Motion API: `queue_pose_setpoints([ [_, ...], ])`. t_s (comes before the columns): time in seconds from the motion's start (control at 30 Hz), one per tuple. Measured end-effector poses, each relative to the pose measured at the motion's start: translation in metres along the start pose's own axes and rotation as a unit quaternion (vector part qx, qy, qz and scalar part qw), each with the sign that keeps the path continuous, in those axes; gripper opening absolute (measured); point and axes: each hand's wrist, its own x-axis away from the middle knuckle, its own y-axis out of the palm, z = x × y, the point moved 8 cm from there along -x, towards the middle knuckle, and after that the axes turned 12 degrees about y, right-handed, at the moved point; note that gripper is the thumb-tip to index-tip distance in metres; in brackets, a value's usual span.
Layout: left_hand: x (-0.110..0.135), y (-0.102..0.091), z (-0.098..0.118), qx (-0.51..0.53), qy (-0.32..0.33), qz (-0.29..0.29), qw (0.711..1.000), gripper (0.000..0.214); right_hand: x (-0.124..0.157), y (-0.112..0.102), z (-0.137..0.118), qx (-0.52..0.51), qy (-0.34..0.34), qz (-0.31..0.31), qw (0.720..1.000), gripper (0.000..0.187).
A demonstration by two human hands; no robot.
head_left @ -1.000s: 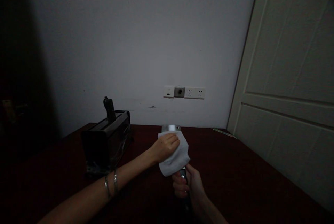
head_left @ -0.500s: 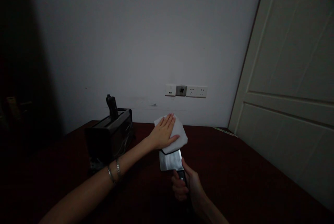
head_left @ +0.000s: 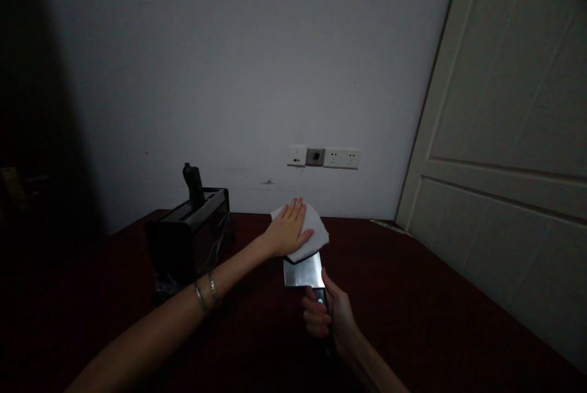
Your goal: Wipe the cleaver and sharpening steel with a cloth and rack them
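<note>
My left hand lies palm down with fingers stretched out on a white cloth, which covers the far part of a cleaver blade. The bare, shiny part of the blade shows below the cloth. In my right hand is the cleaver's black handle, with fingers and thumb wrapped round it. Whether the blade rests on the table or is lifted off it, I cannot tell.
At the left on the dark red table stands a black knife block with a black-handled tool in its top. Behind are a wall with sockets and, at the right, a pale door panel.
The cleaver and my right hand have moved slightly away from me, toward the cloth. My left hand stays flat on the cloth, almost in place. The view has shifted a little.
</note>
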Motion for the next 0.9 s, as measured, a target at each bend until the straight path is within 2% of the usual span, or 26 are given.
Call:
queue_pose_setpoints([
  [0.23, 0.013, 0.003, 0.025, 0.005, 0.097, -0.018, 0.995, 0.07, -0.001, -0.003, 0.002, 0.003, 0.0, -0.012, 1.0, 0.04],
  [0.3, 0.013, 0.004, 0.018, 0.011, 0.101, -0.025, 0.995, 0.069, -0.003, -0.002, 0.005, 0.007, 0.011, -0.021, 1.0, 0.04],
  [0.4, 0.007, 0.002, -0.001, 0.009, 0.068, -0.025, 0.997, 0.068, -0.004, 0.0, 0.01, 0.017, 0.03, -0.027, 0.999, 0.04],
  [0.47, 0.005, 0.001, -0.005, 0.008, 0.057, -0.027, 0.998, 0.067, -0.003, -0.001, 0.01, 0.019, 0.033, -0.021, 0.999, 0.04],
  [0.53, 0.007, 0.0, 0.006, 0.012, 0.076, -0.029, 0.997, 0.067, -0.003, -0.003, 0.007, 0.017, 0.028, -0.01, 0.999, 0.04],
  [0.67, 0.02, 0.002, 0.047, 0.029, 0.143, -0.024, 0.989, 0.066, 0.0, -0.012, -0.003, 0.019, -0.008, 0.018, 1.0, 0.034],
  [0.73, 0.024, 0.004, 0.056, 0.036, 0.157, -0.024, 0.987, 0.065, 0.001, -0.014, -0.006, 0.022, -0.016, 0.022, 0.999, 0.032],
  [0.8, 0.022, 0.006, 0.05, 0.04, 0.147, -0.028, 0.988, 0.066, 0.001, -0.013, -0.006, 0.023, -0.016, 0.017, 0.999, 0.032],
  [0.9, 0.013, 0.009, 0.026, 0.036, 0.096, -0.037, 0.994, 0.069, 0.0, -0.009, -0.003, 0.022, -0.001, 0.007, 1.0, 0.036],
])
